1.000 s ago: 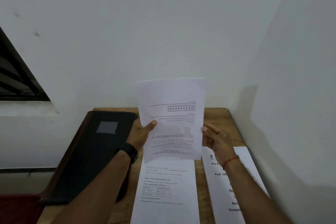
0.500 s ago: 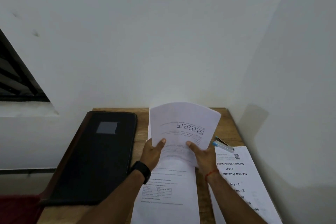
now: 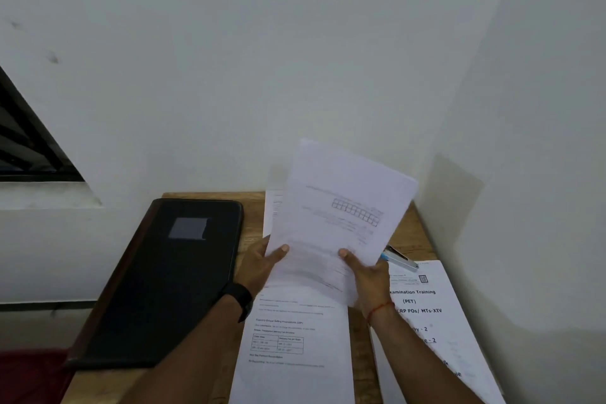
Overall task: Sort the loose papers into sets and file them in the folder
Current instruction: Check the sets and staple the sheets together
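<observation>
The loose sheet (image 3: pixel 337 216), long axis leaning toward 1 o'clock, hangs over the middle pile (image 3: pixel 295 338). The left hand (image 3: pixel 259 264) and right hand (image 3: pixel 367 275) have their fingers (image 3: pixel 280 250) clamped on its lower edge. The folder (image 3: pixel 170 279) lies at 9 o'clock, nearer the left hand.

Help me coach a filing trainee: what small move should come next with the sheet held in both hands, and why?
Probably lower the held sheet onto the right pile: the left hand and right hand pinch its bottom edge, it tilts that way, and the black folder lies closed. Its print is too blurred to confirm the match.
</observation>
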